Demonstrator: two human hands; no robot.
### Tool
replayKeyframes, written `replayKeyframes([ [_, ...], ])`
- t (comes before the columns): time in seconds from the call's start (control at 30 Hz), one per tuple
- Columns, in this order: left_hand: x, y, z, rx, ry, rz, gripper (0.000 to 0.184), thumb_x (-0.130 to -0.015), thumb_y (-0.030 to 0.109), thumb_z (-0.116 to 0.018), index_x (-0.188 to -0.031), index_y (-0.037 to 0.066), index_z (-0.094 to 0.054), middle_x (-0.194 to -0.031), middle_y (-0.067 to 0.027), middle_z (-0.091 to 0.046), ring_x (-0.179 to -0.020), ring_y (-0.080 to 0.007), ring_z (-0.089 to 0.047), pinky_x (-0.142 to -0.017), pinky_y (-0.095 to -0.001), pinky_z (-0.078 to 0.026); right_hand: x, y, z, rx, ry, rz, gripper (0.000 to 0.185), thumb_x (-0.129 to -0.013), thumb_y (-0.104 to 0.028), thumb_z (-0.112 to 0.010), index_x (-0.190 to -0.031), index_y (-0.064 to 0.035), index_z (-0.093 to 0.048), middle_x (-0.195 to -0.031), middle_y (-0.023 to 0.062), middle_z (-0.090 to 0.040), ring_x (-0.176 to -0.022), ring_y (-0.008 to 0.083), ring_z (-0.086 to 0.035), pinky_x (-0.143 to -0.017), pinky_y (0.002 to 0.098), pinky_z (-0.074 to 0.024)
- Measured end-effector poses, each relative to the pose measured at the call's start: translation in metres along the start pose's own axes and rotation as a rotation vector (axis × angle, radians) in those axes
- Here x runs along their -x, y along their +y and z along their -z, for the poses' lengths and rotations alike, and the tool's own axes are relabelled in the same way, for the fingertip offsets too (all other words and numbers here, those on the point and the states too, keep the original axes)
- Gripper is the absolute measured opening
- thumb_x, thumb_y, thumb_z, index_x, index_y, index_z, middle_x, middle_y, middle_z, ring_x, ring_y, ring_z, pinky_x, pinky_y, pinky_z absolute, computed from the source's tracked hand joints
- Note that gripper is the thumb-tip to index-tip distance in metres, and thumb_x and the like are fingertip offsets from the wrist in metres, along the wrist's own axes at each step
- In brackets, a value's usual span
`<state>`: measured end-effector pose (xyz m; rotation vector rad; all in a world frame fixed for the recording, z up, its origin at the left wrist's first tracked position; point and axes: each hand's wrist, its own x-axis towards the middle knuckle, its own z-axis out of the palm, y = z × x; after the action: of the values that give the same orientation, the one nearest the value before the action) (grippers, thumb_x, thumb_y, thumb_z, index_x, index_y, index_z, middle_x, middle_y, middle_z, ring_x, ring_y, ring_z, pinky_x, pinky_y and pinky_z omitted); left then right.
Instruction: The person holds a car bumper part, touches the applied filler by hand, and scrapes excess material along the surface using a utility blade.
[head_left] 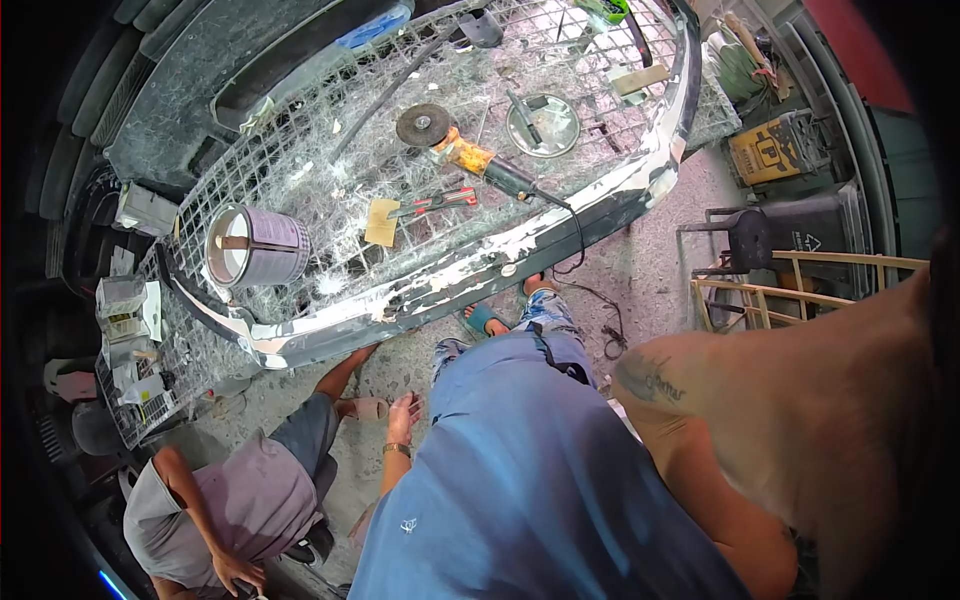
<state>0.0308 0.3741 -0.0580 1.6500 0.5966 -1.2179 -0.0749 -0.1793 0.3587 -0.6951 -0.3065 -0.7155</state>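
Note:
My left hand hangs beside my body below the mesh table, its fingers loosely apart and nothing visible in it. My right arm is raised close to the camera; its hand is out of the picture. Nearest to me, a long curved car bumper with patchy white filler lies along the table's front edge. Behind it rest an orange angle grinder, a red utility knife and a piece of yellowish sandpaper. A large open can stands at the left. A dark spreader lies on a round lid.
A co-worker in a grey shirt crouches at lower left. The grinder's cord drops over the bumper to the floor. At right are a yellow-and-black box, a dark stool and a wooden frame. Boxes sit at left.

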Motion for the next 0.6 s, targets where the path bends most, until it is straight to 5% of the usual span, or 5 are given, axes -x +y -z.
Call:
replayKeyframes([
  [0.27, -0.008, -0.001, 0.006, -0.006, -0.067, -0.083, 0.038, -0.095, 0.039, -0.06, -0.114, 0.005, -0.062, -0.104, -0.0051, -0.066, -0.09, -0.0155, -0.061, -0.077, -0.0309, -0.049, -0.011, 0.019, 0.01, -0.07, -0.006, -0.049, 0.025, -0.089, -0.018, -0.05, -0.104, 0.0004, -0.057, -0.089, 0.0134, -0.063, -0.074, 0.0217, -0.058, -0.069, 0.0309, -0.0485],
  [0.43, 0.056, 0.072, -0.033, -0.057, -0.026, -0.367, 0.051, -0.099, 0.04, -0.051, -0.131, 0.0, -0.054, -0.121, -0.0118, -0.064, -0.111, -0.0195, -0.06, -0.09, -0.0311, -0.048, -0.015, 0.08, -0.007, -0.229, 0.034, -0.177, 0.027, -0.088, -0.017, -0.051, -0.107, 0.0015, -0.058, -0.089, 0.0141, -0.064, -0.073, 0.0222, -0.058, -0.07, 0.0308, -0.0493],
  [0.47, 0.079, 0.089, -0.048, -0.048, -0.053, -0.43, 0.053, -0.101, 0.04, -0.048, -0.135, -0.001, -0.05, -0.126, -0.0127, -0.062, -0.116, -0.0211, -0.059, -0.094, -0.0317, -0.047, 0.015, 0.117, -0.014, 0.219, 0.336, -0.308, 0.033, -0.094, -0.026, -0.041, -0.104, 0.0003, -0.059, -0.101, 0.0192, -0.064, -0.084, 0.0239, -0.061, -0.078, 0.0355, -0.0496],
  [0.53, 0.121, 0.139, -0.085, 0.117, -0.231, -0.52, 0.054, -0.104, 0.04, -0.039, -0.137, -0.002, -0.048, -0.132, -0.0154, -0.057, -0.122, -0.0231, -0.056, -0.103, -0.034, -0.042, 0.065, 0.189, -0.002, 0.734, -0.062, -0.72, 0.045, -0.096, -0.036, -0.043, -0.118, -0.0007, -0.06, -0.13, 0.018, -0.059, -0.121, 0.031, -0.055, -0.103, 0.0454, -0.0403],
  [0.6, 0.135, 0.165, -0.125, 0.396, -0.447, -0.532, 0.058, -0.104, 0.044, -0.032, -0.145, 0.002, -0.038, -0.147, -0.0142, -0.043, -0.134, -0.0241, -0.043, -0.111, -0.0384, -0.033, 0.099, 0.244, -0.007, 1.111, -0.545, -0.545, 0.04, -0.092, -0.025, -0.057, -0.129, -0.0084, -0.057, -0.141, 0.013, -0.05, -0.133, 0.0308, -0.044, -0.115, 0.0478, -0.0255],
])
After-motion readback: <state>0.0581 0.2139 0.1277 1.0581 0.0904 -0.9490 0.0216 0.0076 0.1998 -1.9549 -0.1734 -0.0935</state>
